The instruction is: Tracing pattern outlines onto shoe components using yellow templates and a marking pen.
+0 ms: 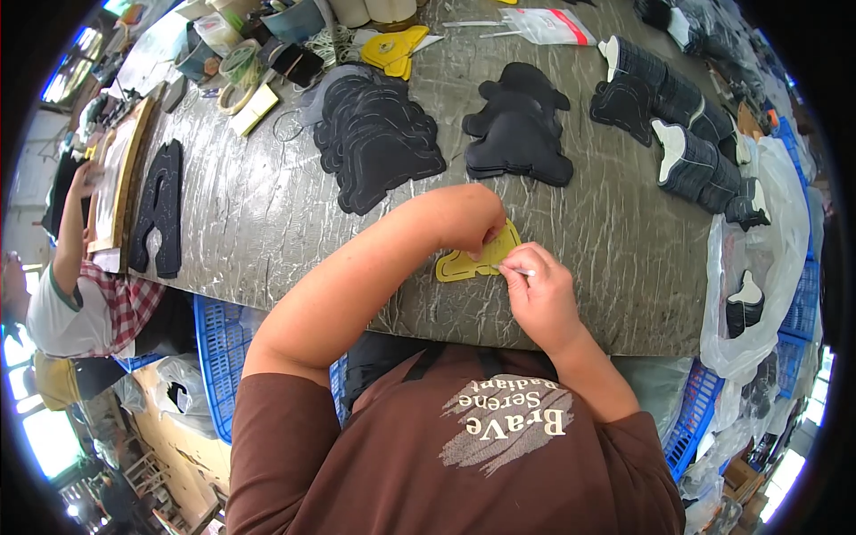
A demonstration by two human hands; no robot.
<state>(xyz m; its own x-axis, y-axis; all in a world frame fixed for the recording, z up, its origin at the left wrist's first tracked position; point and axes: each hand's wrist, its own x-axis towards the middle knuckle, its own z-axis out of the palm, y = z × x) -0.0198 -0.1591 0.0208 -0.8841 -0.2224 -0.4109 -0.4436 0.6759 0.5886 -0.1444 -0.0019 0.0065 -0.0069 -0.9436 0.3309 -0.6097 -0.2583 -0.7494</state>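
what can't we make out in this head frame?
- Yellow template: its upper right part is hidden under the left hand.
- Thin white tool in the right hand: too small to identify.
- Black cut pieces: stacked, count unreadable.

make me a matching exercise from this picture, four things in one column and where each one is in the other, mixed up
Things:
1. yellow template
2. left hand
3. right hand
4. tape roll

Places:
A. far left part of the table, among clutter
B. gripping a thin white pen at the template's right edge
C. flat on the table near its front edge
D. pressing down on top of the template

Pairs: 1-C, 2-D, 3-B, 4-A
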